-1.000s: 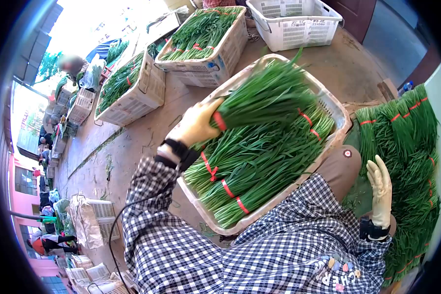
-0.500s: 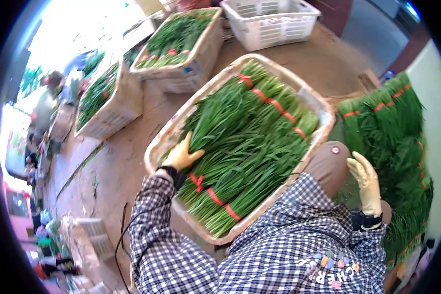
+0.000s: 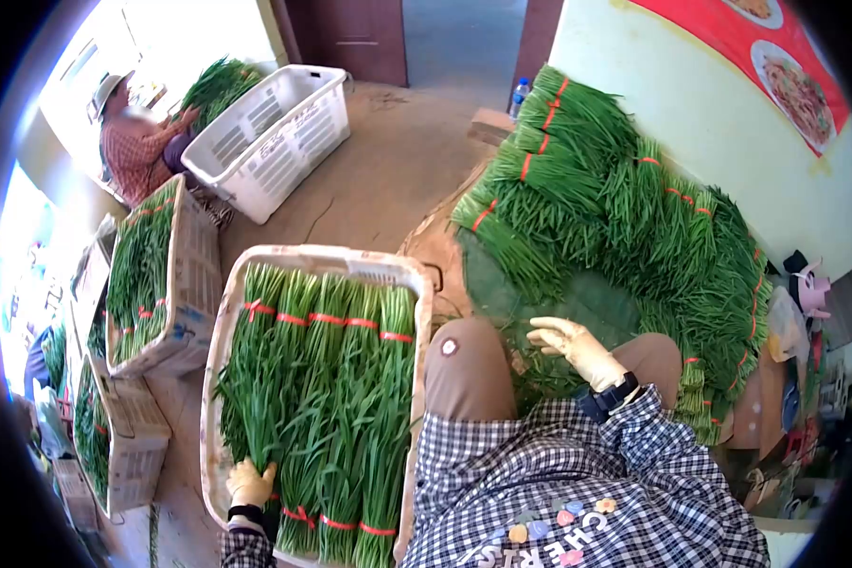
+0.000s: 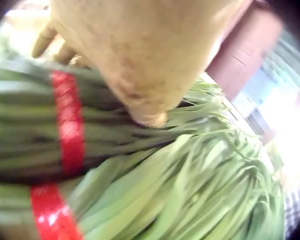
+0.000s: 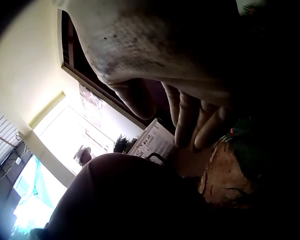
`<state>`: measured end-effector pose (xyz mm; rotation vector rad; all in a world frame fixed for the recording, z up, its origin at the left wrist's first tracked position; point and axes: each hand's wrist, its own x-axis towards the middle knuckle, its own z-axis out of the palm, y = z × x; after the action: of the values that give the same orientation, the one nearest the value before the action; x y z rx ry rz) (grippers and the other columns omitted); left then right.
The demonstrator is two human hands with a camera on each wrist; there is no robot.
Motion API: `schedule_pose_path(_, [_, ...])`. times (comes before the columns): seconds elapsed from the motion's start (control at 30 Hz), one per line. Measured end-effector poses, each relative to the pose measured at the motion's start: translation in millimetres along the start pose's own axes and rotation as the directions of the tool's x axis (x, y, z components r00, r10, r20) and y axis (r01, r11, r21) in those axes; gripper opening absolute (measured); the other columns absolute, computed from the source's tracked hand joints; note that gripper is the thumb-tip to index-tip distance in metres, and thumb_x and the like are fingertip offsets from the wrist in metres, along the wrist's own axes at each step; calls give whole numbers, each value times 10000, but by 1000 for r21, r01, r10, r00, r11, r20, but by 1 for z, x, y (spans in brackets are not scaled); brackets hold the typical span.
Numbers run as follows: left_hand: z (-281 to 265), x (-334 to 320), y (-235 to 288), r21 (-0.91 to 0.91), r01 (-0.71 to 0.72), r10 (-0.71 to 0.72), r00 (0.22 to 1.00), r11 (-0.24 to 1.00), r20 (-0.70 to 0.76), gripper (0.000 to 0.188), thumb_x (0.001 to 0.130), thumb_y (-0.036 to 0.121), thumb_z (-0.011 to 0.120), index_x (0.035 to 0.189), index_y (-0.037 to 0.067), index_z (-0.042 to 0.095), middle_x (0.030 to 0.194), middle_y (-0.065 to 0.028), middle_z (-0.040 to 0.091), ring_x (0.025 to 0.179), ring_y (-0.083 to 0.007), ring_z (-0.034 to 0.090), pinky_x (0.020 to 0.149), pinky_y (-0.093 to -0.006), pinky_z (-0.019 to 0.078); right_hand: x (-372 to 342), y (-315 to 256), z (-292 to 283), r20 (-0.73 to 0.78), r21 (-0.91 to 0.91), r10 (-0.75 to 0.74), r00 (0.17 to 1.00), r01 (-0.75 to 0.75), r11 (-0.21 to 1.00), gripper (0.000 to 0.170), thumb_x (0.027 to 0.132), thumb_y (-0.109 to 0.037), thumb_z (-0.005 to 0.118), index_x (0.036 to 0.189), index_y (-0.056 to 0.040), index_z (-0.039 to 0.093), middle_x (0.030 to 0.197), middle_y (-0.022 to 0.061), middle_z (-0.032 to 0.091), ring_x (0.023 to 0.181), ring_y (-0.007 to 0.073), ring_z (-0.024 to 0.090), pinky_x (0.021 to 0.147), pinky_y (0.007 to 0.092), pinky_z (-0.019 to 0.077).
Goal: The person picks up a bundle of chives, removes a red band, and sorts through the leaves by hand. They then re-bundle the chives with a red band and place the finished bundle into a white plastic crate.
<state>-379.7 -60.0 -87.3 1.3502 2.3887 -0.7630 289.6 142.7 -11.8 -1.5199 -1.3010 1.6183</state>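
Bundles of green leafy stalks (image 3: pixel 346 398) tied with red bands fill a white crate (image 3: pixel 421 379). My gloved left hand (image 3: pixel 250 484) rests on the leaves at the crate's lower left corner. In the left wrist view, that hand (image 4: pixel 145 55) lies over the bundle with its thumb against the leaves and its fingers spread toward the far side, near a red band (image 4: pixel 69 122). My gloved right hand (image 3: pixel 577 348) hovers above my lap, fingers loosely extended and holding nothing; the right wrist view shows it (image 5: pixel 155 55) in shadow.
A heap of tied bundles (image 3: pixel 596 208) lies against the wall on the right. A white crate (image 3: pixel 275 142) stands at the back, beside a seated person (image 3: pixel 137 142). Two filled crates (image 3: pixel 185 275) (image 3: pixel 133 454) stand at the left.
The view has turned toward the right-hand heap. The bundle my left hand held a second ago lies in the crate, with the hand on its leaves. My right hand stays raised and empty.
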Motion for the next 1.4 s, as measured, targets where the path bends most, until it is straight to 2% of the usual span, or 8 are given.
schedule_pose_path(0.1, [-92, -27, 58, 275, 81, -42, 989, 958, -143, 641, 836, 611, 722, 1178, 77, 628, 1103, -122, 657, 1053, -307, 643, 833, -444, 495, 24, 13, -28, -2, 14, 79, 997, -79, 997, 461, 1075, -301, 576, 1456, -43, 543, 1344, 150, 669, 1254, 239, 630, 1077, 375, 482])
schedule_pose_path(0.23, [-184, -42, 179, -281, -716, 418, 630, 640, -654, 596, 827, 240, 779, 1352, 41, 579, 1267, -182, 638, 1156, -388, 602, 977, -495, 485, 76, 32, -67, -10, 23, 147, 989, -147, 989, 461, 1066, -268, 596, 1462, -40, 531, 1351, 150, 665, 1274, 234, 615, 1082, 366, 462])
schedule_pose_path(0.53, [-254, 50, 433, 64, -904, 722, 293, 422, -626, 716, 861, 347, 749, 1488, 106, 499, 1503, -169, 495, 1447, -410, 373, 1213, -555, 259, 211, 39, -124, -137, -282, 31, 990, -69, 957, 511, 995, -255, 690, 1424, -9, 562, 1127, 76, 739, 1028, 160, 672, 946, 292, 519])
schedule_pose_path(0.67, [-238, 71, 467, 80, -872, 810, 410, 483, -419, 695, 868, 360, 730, 1483, 122, 511, 1514, -140, 483, 1458, -402, 350, 1230, -575, 189, 274, 56, -115, -73, -248, 30, 997, -47, 968, 559, 977, -255, 702, 1438, 17, 538, 975, 41, 729, 909, 145, 656, 917, 279, 516])
schedule_pose_path(0.9, [-241, 72, 468, 91, -860, 807, 427, 502, -407, 627, 857, 268, 656, 1466, 173, 542, 1489, -65, 509, 1419, -345, 390, 1196, -625, 191, 406, 98, -69, -128, -601, -237, 963, 115, 791, 754, 906, -278, 759, 1531, -44, 408, 1439, 219, 578, 1312, 372, 564, 1094, 424, 458])
schedule_pose_path(1.03, [-241, 73, 468, 88, -862, 805, 425, 500, -414, 656, 803, 198, 658, 1452, 171, 564, 1491, -56, 508, 1407, -350, 396, 1184, -599, 193, 467, 105, -64, -270, -767, -199, 942, -85, 637, 1068, 818, -349, 826, 1622, -35, 197, 1594, 216, 399, 1464, 368, 397, 1218, 433, 327])
schedule_pose_path(1.17, [-243, 73, 470, 60, -861, 801, 440, 504, -406, 666, 777, 142, 656, 1438, 172, 579, 1487, -58, 518, 1396, -344, 406, 1194, -587, 179, 473, 121, -70, -386, -832, -87, 919, -305, 463, 1160, 762, -367, 874, 1632, -44, 178, 1540, 201, 473, 1302, 368, 566, 1077, 460, 465])
schedule_pose_path(1.4, [-242, 74, 469, 70, -881, 796, 387, 469, -466, 645, 768, 133, 627, 1411, 159, 598, 1477, -54, 527, 1380, -329, 426, 1194, -565, 186, 456, 135, -68, -307, -906, -287, 907, -186, 380, 423, 713, -216, 818, 1072, -105, 625, 1002, 101, 685, 948, 333, 692, 849, 471, 521])
